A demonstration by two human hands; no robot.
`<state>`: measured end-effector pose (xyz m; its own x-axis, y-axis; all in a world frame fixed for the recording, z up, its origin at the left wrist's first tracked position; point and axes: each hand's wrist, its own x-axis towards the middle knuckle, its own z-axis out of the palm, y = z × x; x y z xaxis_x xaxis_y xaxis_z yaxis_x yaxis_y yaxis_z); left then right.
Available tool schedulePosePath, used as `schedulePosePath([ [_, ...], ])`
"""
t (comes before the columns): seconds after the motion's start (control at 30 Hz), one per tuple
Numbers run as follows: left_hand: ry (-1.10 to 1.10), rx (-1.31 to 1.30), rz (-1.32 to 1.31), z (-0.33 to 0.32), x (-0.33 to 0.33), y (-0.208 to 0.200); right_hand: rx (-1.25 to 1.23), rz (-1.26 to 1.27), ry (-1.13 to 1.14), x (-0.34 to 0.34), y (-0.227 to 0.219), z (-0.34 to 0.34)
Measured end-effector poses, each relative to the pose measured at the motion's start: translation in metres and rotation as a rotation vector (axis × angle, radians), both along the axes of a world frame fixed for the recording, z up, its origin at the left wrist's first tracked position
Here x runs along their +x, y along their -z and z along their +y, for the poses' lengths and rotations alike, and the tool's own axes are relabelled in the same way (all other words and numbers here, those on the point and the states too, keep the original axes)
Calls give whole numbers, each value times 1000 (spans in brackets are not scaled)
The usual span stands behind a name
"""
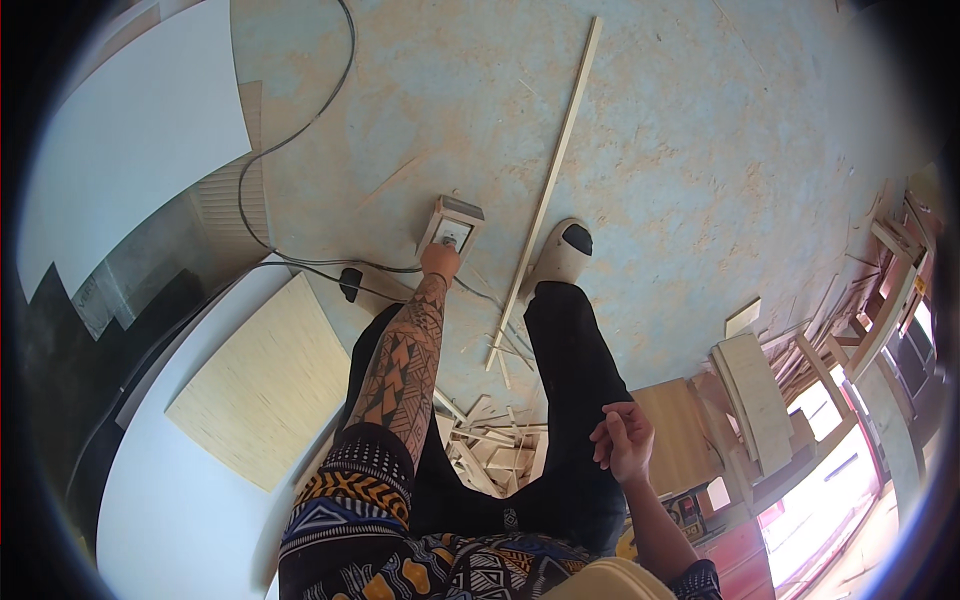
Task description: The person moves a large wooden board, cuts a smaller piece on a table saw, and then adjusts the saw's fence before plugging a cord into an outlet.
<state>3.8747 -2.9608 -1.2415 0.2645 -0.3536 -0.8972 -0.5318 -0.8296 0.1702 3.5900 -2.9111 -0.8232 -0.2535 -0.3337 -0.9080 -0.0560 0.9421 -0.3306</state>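
Down on the dusty grey-blue floor (pixel 700 150), the left hand (pixel 440 262) reaches to a small grey box-shaped electrical unit with a pale face (pixel 450 228), fingertips pressed to that face; the fingers curl over it, though whether they pinch anything is too small to tell. The box lies just left of a long thin pale wooden strip (pixel 548 190) that runs diagonally past it, and black cables (pixel 300 130) loop away from the box's left side toward a white panel (pixel 130 130). A black plug-like block (pixel 349 284) sits just below and left of the box on the same cable run.

The right hand (pixel 622 440) hangs well below and right of the box, loosely closed beside the black trouser leg, holding nothing visible.

To do this well, I judge the press should come straight onto the face of the box, since it lies loose on the floor and may skid or tip. The cables close by could snag a foot; the light shoe with a dark toe (pixel 560 255) stands just right of the strip, so weight should stay planted there. Offcuts of pale wood (pixel 490 450) are heaped below the box, between the legs.
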Motion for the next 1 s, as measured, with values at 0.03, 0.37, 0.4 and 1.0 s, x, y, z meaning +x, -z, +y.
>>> schedulePosePath([
  [0.03, 1, 0, 4, 1, 0, 5, 0, 4, 1, 0, 1, 1],
  [0.37, 97, -93, -34, 26, -26, 47, -5, 37, -4, -12, -2, 12],
  [0.4, 63, -51, -102, 21, -63, 31, 7, 86, -14, -23, -7, 15],
  [1.0, 100, -138, -110, -5, 37, 35, -107, 0, -14, 4, -1, 18],
])
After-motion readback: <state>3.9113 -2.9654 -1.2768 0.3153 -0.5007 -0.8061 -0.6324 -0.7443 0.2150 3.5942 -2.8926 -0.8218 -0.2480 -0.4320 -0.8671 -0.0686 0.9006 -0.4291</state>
